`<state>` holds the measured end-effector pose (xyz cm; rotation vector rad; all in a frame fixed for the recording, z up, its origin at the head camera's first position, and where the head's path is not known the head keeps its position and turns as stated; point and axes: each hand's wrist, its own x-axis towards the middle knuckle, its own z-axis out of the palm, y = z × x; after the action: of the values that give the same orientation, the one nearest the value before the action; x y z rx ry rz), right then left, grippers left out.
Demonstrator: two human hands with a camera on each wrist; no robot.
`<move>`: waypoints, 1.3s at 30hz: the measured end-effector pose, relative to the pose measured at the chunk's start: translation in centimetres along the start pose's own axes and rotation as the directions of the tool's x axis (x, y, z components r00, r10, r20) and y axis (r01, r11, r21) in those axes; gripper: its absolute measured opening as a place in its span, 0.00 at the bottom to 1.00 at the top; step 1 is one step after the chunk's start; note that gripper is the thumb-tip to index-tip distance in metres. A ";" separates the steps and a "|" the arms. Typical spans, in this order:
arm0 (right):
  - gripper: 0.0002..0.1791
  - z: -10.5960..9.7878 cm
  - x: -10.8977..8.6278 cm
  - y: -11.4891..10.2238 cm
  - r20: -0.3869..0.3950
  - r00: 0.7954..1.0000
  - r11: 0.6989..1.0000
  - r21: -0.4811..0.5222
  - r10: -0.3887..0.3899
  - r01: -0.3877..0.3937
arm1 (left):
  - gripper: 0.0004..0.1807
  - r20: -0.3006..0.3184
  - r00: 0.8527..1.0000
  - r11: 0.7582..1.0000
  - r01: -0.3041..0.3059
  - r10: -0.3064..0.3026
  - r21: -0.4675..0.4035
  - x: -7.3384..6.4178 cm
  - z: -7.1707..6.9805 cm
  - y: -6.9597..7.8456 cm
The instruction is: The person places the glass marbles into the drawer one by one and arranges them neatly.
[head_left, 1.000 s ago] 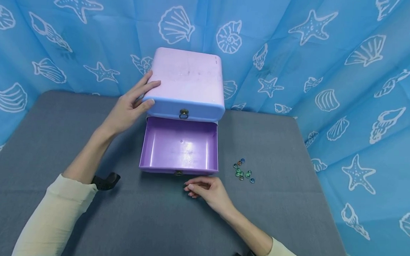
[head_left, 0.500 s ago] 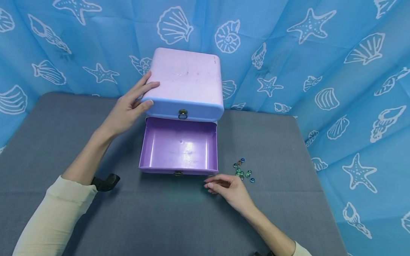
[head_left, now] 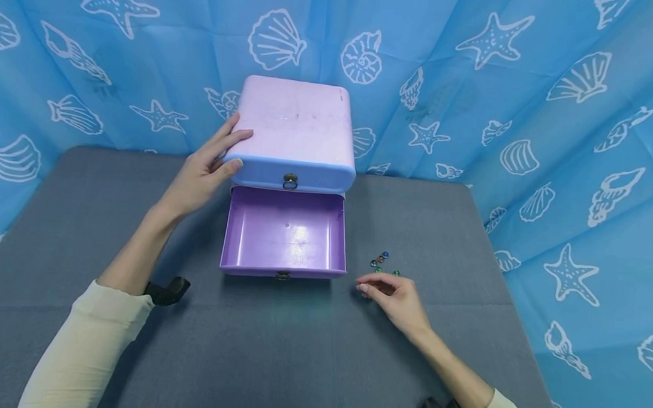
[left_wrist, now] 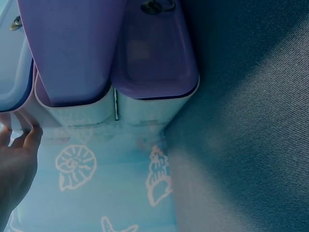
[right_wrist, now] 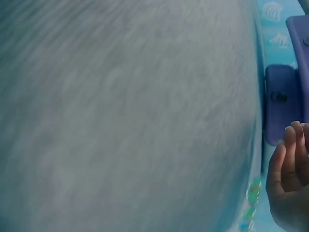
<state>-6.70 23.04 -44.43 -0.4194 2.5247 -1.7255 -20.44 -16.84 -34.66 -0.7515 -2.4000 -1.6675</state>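
A small drawer unit with a pink top [head_left: 294, 119] stands at the back of the table. Its blue upper drawer [head_left: 322, 177] is closed, while the purple middle drawer [head_left: 285, 226] is pulled out with a bare inside. Below, a darker purple drawer [left_wrist: 154, 53] is closed in the left wrist view. My left hand [head_left: 200, 172] rests against the unit's upper left side, fingertips on its top edge. To the right of the pulled-out drawer, my right hand [head_left: 398, 302] hovers with loosely bent fingers and nothing visible in them. It partly hides several small glass beads [head_left: 380, 259].
Grey cloth covers the table [head_left: 278, 358]. A blue curtain [head_left: 444, 70] with white shells and starfish hangs behind and on the right. Each drawer front bears a ring pull, such as the upper drawer's pull [head_left: 290, 182].
My right hand has moved right, from in front of the pulled-out drawer to the beads, and covers some of them now. The left hand stays on the unit.
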 end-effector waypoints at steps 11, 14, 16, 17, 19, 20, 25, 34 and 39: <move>0.09 -2.8 -0.6 1.3 -0.050 0.993 0.989 -0.105 -0.106 0.101 | 0.27 0.001 1.000 1.000 -0.013 0.013 0.002 -0.1 0.1 -0.2; 0.09 -3.4 -0.8 0.7 -0.072 0.991 0.983 -0.155 -0.113 0.101 | 0.27 -0.002 1.000 1.000 -0.010 0.010 0.006 -0.1 0.2 0.1; 0.09 -3.7 -1.0 -0.1 -0.089 0.989 0.978 -0.183 -0.117 0.099 | 0.27 -0.001 1.000 1.000 -0.006 0.006 0.002 -0.3 0.3 1.1; 0.09 -3.8 -1.1 -0.6 -0.099 0.988 0.976 -0.196 -0.116 0.095 | 0.26 0.000 1.000 1.000 -0.004 0.004 0.003 -0.4 0.4 1.6; 0.08 -4.1 -1.2 -1.1 -0.117 0.987 0.973 -0.217 -0.112 0.085 | 0.26 0.000 1.000 1.000 -0.003 0.003 -0.004 -0.4 0.4 2.0; 0.08 -4.2 -1.2 -1.2 -0.126 0.986 0.971 -0.224 -0.108 0.078 | 0.26 -0.001 1.000 1.000 -0.004 0.004 -0.002 -0.4 0.4 2.0; 0.08 -4.9 -1.5 -0.8 -0.152 0.984 0.968 -0.246 -0.095 0.055 | 0.27 -0.008 1.000 1.000 -0.006 0.006 0.013 -0.2 0.3 0.1; 0.09 -6.2 -1.6 1.6 -0.155 0.988 0.981 -0.193 0.002 -0.032 | 0.26 0.000 1.000 1.000 0.004 -0.004 0.010 -0.8 0.5 3.4; 0.10 -6.8 -1.7 3.8 -0.165 0.984 0.975 -0.199 0.068 -0.100 | 0.26 0.001 1.000 1.000 -0.003 0.002 0.020 -0.6 0.5 3.4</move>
<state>-7.12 30.87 -45.57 -0.1875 2.8007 -1.5297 -18.22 -15.68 -32.21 -0.7527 -2.4119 -1.6401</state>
